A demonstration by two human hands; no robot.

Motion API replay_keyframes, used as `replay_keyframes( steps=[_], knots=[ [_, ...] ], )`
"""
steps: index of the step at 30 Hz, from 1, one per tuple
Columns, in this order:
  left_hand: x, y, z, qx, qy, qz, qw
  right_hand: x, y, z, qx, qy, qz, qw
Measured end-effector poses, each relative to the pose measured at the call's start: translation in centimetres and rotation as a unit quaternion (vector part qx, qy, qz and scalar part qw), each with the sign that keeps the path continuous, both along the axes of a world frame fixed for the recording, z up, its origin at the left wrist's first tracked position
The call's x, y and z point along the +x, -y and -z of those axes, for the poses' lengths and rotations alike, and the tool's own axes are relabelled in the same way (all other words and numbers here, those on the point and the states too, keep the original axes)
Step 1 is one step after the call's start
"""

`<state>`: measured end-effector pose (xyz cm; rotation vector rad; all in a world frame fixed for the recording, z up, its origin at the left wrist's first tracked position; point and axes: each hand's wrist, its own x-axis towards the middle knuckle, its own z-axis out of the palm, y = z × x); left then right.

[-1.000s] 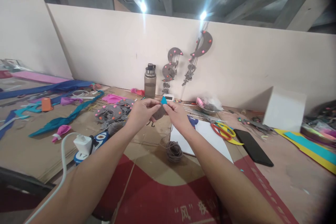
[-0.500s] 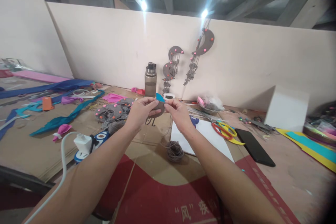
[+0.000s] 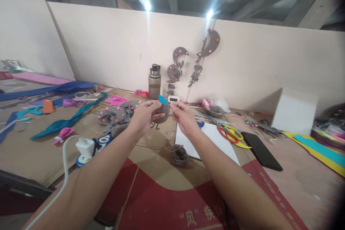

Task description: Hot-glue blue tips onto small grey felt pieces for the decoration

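My left hand [image 3: 144, 115] pinches a small grey felt piece [image 3: 163, 109] between thumb and fingers, above the cardboard. From the top of the felt sticks up a pointed scrap of bright blue material [image 3: 162, 99]. At the felt's right edge, my right hand [image 3: 183, 115] is closed, thumb and forefinger together; whether a strand of yarn is also in them I cannot make out. Below the hands lies a wound ball of grey yarn [image 3: 179, 155], with a thin strand leading up from it. A white sheet [image 3: 212, 140] lies partly under my right forearm.
Scissors with red and yellow handles [image 3: 230, 133] and a black phone [image 3: 262, 151] lie at right. A bottle [image 3: 154, 82] and small white timer [image 3: 173, 99] stand behind. Grey felt pieces with pink dots [image 3: 111, 115] and a white charger [image 3: 85, 146] with cable are at left.
My right fingers have shifted slightly to the right, to the felt's edge, and curled more. The grey felt shows more of its face, and the blue scrap has tilted slightly left.
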<state>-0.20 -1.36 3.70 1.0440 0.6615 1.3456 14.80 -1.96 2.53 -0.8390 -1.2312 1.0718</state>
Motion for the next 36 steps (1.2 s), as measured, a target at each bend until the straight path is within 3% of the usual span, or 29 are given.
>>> replay_keyframes(
  steps=[4,7,12,18,28,33,36],
  knots=[
    [-0.1,-0.3,0.2,-0.017,0.012,0.054,0.998,-0.2,0.6,-0.8,-0.026,-0.029,-0.05,0.998],
    [-0.2,-0.6,0.3,-0.018,0.022,0.063,0.998,-0.2,0.7,-0.9,-0.033,-0.03,-0.07,0.997],
    [-0.1,-0.7,0.6,0.005,0.031,-0.007,0.999,0.1,0.3,-0.6,0.017,0.062,0.015,0.998],
    [0.2,-0.8,1.0,0.077,-0.029,-0.112,0.99,-0.1,0.7,-0.5,0.131,0.229,0.155,0.952],
    [0.2,-1.1,1.2,0.031,0.071,-0.068,0.995,0.3,1.3,-0.1,0.148,0.29,0.139,0.935],
    [-0.1,-1.6,1.5,0.032,0.1,-0.067,0.992,4.2,2.3,0.7,0.115,0.381,0.22,0.891],
    [-0.2,-1.7,1.6,0.041,0.105,-0.079,0.991,7.4,2.7,2.5,0.042,0.467,0.334,0.817]
  ],
)
